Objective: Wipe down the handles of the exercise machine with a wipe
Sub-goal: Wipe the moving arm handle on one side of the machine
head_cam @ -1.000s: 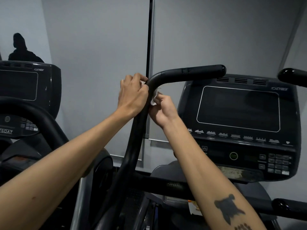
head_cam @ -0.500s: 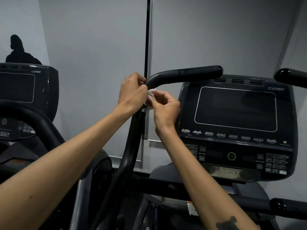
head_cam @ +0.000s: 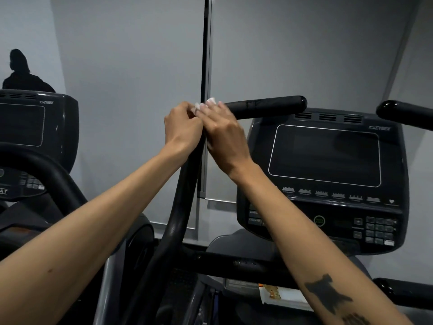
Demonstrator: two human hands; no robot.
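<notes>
Head cam: we've slid both hands up to the bend of the handle (head_cam: 185, 184), mid-frame, a bit higher than half a second ago, so wiping is moving toward the horizontal grip. Left hand (head_cam: 182, 127) is curled around the bar, right hand (head_cam: 222, 134) presses the white wipe (head_cam: 203, 104) on the bend. Most of the wipe is hidden under our fingers, and the second handle (head_cam: 403, 112) is cut off at the right edge.

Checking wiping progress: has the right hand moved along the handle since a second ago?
Yes. The right hand has climbed from beside the handle to over its bend, toward the horizontal grip.
</notes>
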